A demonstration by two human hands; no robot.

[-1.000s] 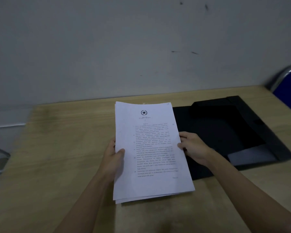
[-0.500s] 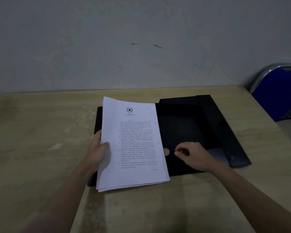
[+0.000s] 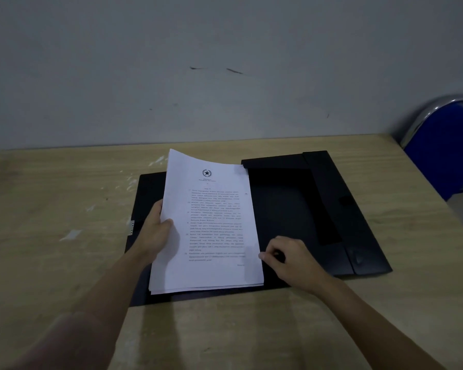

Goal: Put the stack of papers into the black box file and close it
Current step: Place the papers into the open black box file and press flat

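A stack of white printed papers [image 3: 211, 225] hangs over the left half of the black box file [image 3: 300, 209], which lies open and flat on the wooden table. My left hand [image 3: 155, 231] grips the stack by its left edge, thumb on top; the far end of the sheets curls upward. My right hand [image 3: 289, 257] rests on the file's inner panel just right of the stack's lower right corner, fingers curled and pinched at the black surface. The file's side flaps [image 3: 324, 193] lie unfolded to the right.
The wooden table [image 3: 64, 236] has white scuff marks at the left. A blue chair with a chrome frame [image 3: 444, 156] stands beyond the table's right edge. A grey wall runs along the table's far side.
The stack has shifted from left of the file to over its left half. My right hand let go of the papers and dropped onto the file's inner panel. The view has turned right.
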